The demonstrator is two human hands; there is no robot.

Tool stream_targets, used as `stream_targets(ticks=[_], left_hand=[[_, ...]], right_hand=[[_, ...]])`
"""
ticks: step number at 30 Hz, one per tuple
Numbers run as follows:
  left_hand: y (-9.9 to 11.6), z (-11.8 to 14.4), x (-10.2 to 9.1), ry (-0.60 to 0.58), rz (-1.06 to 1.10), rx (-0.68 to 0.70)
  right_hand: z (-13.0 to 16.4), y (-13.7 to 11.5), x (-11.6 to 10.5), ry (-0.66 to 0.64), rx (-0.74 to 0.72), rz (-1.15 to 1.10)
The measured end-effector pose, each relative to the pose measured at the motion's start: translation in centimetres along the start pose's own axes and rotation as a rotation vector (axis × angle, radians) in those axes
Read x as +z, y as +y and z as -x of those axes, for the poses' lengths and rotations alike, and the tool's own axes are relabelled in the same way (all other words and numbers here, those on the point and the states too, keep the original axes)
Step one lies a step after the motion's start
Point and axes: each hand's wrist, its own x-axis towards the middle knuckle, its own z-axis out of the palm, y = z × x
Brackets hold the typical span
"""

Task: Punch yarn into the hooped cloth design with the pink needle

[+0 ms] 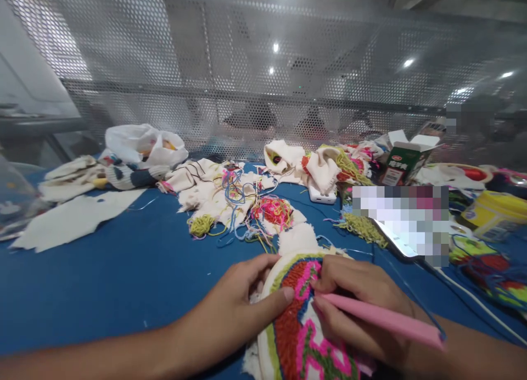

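The hoop (302, 336) sits at the near edge of the blue table (123, 270), its cloth filled with red, pink, green and blue yarn loops. The left hand (234, 308) curls around its left rim, thumb pressed flat on the stitching and fingers tucked behind. The right hand (358, 308) is closed round a pink needle (379, 317), held like a pen with its tip hidden at the fabric near the hoop's top. Beyond, toward the middle of the table, lie yarn scraps (272, 211) and pieces of cream cloth (214, 193). A white bag (142, 144) rests at the far left edge, a carton (401, 160) toward the far right.
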Motion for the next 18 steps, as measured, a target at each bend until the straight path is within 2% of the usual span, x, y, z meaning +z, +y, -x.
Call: stream_targets(ticks=[3, 6, 8, 12, 14, 18], left_hand=[[0.7, 0.5, 0.1, 0.009, 0.141, -0.025], [1.2, 0.9, 0.4, 0.004, 0.313, -0.025], [1.3, 0.9, 0.4, 0.016, 0.336, -0.004], [1.4, 0.6, 0.4, 0.043, 0.275, 0.019], [1.2, 0.2, 0.4, 0.038, 0.329, 0.002], [0.8, -0.5, 0.5, 0.056, 0.465, -0.088]], right_hand=[[-0.4, -0.5, 0.0, 0.028, -0.079, 0.076], [-1.0, -0.8, -0.6, -0.038, -0.131, 0.015], [-1.3, -0.8, -0.9, -0.055, -0.135, -0.005], [-1.5, -0.7, -0.7, 0.092, -0.179, 0.081], [-1.5, -0.6, -0.3, 0.133, -0.125, 0.090], [-1.6, -0.6, 0.4, 0.091, 0.057, 0.059]])
